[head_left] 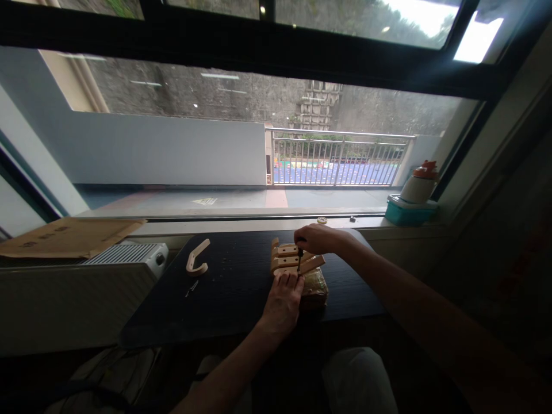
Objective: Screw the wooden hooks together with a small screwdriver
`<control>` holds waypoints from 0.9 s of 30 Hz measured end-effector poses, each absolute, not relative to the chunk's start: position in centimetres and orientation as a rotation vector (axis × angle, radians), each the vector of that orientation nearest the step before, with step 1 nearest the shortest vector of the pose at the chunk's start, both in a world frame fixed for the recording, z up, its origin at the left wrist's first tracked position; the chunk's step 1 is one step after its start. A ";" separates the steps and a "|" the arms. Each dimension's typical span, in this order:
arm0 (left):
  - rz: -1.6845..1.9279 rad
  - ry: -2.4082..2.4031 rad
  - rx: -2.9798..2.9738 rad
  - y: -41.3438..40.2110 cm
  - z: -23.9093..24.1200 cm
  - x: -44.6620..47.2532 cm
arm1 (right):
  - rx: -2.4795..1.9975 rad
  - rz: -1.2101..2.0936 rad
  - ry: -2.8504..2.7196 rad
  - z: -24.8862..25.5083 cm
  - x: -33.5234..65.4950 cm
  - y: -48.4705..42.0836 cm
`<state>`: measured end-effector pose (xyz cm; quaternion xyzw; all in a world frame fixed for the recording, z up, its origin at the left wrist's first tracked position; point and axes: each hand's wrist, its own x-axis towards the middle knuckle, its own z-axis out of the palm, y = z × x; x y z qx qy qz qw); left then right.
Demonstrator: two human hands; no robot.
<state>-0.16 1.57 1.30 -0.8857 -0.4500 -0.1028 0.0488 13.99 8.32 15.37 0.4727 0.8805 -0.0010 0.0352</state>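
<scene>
Several pale wooden hooks [288,261] with dark holes lie side by side at the right of the dark table. My right hand [318,237] is closed around the top of a screwdriver [299,260], which stands upright with its tip down at the nearest hook. My left hand [281,302] has its fingers bent over that nearest hook and grips it beside the screwdriver. The exact tip contact is too small to tell. Under the hooks is a block in shiny yellowish wrapping [317,283]. A loose J-shaped wooden hook [197,265] lies to the left, above several thin screws [192,288].
The dark table [241,305] stands against a windowsill [259,226]. On the sill's right, a white bottle with an orange top [420,183] rests on a teal box [409,211]. A radiator [129,253] with cardboard [64,237] on it is at left. Small crumbs dot the tabletop.
</scene>
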 end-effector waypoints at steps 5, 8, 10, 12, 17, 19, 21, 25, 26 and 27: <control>-0.315 -1.357 -2.707 1.5 1.4 -0.2 | 1.535 -0.050 2.670 14.9 14.1 8.5; -0.302 -1.373 -2.703 1.5 1.4 -0.1 | 1.570 -0.042 2.628 14.9 14.2 8.7; -0.306 -1.381 -2.702 1.5 1.5 -0.1 | 1.555 -0.018 2.615 15.1 14.4 8.8; -0.314 -1.381 -2.707 1.5 1.5 -0.1 | 1.511 -0.016 2.633 15.3 14.5 8.7; -0.307 -1.373 -2.720 1.4 1.5 -0.2 | 1.484 -0.076 2.689 15.0 14.2 8.5; -0.317 -1.376 -2.719 1.4 1.5 -0.2 | 1.558 -0.060 2.702 14.7 14.0 8.4; -0.330 -1.377 -2.718 1.5 1.4 -0.2 | 1.642 -0.044 2.695 14.5 14.1 8.2; -0.348 -1.388 -2.709 1.4 1.3 -0.2 | 1.728 -0.069 2.558 13.7 15.3 7.1; -0.354 -1.395 -2.709 1.4 1.3 -0.2 | 1.739 -0.082 2.526 13.3 15.7 6.5; -0.361 -1.400 -2.710 1.4 1.2 -0.2 | 1.758 -0.090 2.508 12.8 16.1 5.9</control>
